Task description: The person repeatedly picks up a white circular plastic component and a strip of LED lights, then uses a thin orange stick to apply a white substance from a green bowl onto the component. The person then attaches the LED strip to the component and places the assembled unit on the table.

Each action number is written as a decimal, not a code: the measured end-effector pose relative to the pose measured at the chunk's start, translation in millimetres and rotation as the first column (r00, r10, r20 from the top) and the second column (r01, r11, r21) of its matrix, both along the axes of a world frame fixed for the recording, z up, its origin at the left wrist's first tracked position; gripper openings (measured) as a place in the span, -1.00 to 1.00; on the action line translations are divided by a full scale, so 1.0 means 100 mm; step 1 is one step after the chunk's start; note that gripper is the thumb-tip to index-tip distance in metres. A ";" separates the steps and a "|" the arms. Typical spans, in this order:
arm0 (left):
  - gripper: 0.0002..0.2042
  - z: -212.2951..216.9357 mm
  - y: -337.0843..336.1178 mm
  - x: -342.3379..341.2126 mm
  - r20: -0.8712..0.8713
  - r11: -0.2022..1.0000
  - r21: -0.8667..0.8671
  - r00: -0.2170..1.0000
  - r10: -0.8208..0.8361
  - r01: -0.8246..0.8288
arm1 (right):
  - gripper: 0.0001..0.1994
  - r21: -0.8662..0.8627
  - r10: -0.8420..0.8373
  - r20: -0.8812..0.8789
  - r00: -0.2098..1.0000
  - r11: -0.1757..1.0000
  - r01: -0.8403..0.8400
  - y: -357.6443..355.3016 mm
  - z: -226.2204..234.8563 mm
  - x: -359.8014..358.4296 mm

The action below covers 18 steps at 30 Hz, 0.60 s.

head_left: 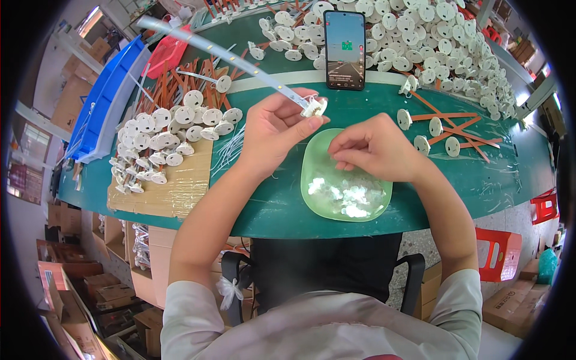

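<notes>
My left hand (273, 132) grips an LED strip light at its base. A long translucent tube (231, 60) with small yellowish dots along it slants up to the far left from a white round cap (314, 108) at my thumb and fingertips. Over a light green bowl (312, 206), my right hand (381, 147) has its fingers curled and the tips pinched together. Whatever they may hold is too small to make out. Small, shiny, clear pieces (355, 200) lie in the bowl below that hand.
A phone (345, 51) stands upright behind the bowl. White round caps (150, 129) with brown strips are heaped on cardboard at left; more caps (438, 36) crowd the far right. Brown strips (462, 126) with caps lie at right. A blue bin (105, 108) stands far left.
</notes>
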<state>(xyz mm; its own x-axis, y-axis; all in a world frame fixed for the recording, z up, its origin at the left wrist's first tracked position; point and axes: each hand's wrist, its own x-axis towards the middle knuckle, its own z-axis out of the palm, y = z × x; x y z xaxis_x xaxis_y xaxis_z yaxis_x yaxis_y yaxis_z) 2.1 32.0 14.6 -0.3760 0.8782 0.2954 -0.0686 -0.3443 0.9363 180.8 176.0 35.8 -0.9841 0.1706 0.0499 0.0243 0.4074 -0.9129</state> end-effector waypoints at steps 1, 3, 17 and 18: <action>-0.56 0.00 -0.01 0.00 0.023 1.000 0.031 1.000 -0.004 0.004 | -0.88 -0.058 -0.033 -0.015 0.999 0.998 0.032 0.00 0.00 -0.01; -0.55 0.04 -0.02 0.01 0.025 0.998 0.055 0.999 -0.028 0.027 | -0.89 -0.175 -0.102 -0.038 0.994 0.980 0.094 0.00 0.03 -0.02; -0.44 0.06 -0.12 0.24 0.238 0.962 0.219 0.947 -0.217 0.165 | -0.88 -0.064 -0.255 -0.690 0.678 0.954 0.294 -0.29 -0.04 -0.04; -0.43 0.08 -0.12 0.26 0.285 0.953 0.238 0.925 -0.251 0.185 | -0.87 -0.005 -0.208 -0.727 0.654 0.954 0.299 -0.26 -0.05 -0.05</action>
